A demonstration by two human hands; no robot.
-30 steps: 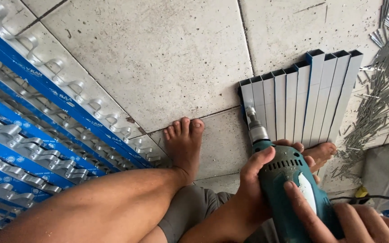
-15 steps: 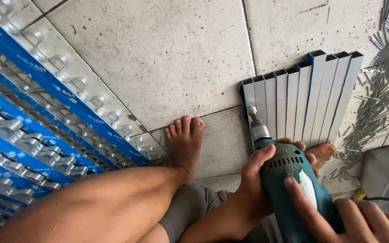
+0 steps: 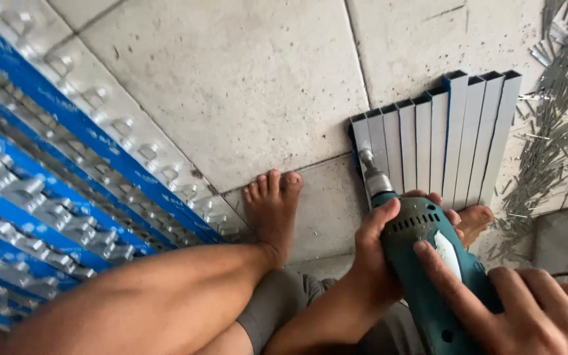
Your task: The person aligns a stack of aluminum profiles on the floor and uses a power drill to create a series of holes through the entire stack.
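Nearest, at the bottom right: right hand [image 3: 534, 309] wrapped around the rear grip of a teal drill [image 3: 428, 263], forefinger stretched along the body beside a white switch. Just ahead and left: left hand [image 3: 379, 256] closed round the front of the drill body, thumb over the vent slots. Drill angled forward and down, metal chuck [image 3: 373, 177] pointing at the near left end of a row of grey metal channels [image 3: 442, 138]; bit tip touching or nearly touching the leftmost channel, cannot tell which.

Below and left: bare leg [image 3: 152, 296] running across the lower frame, grey shorts at the knee, left foot [image 3: 272, 210] flat on the floor. Toes of the other foot [image 3: 474, 220] peeking out behind the drill, resting against the near ends of the channels.

Channels lying side by side, touching, long edges parallel, far ends stepped so the right ones reach further.

Floor [image 3: 231, 85]: large pale concrete tiles, pitted, dark joints. Open tile ahead of the left foot and left of the channels, widest stretch of bare floor in view.

Left side: stacked blue rails with silver brackets [image 3: 47, 177], running diagonally, hemming in that edge, near the left foot. Right edge: loose heap of thin metal offcuts [image 3: 560, 118] just beside the channels, crowding that side. Far: more tile to the top of the frame.
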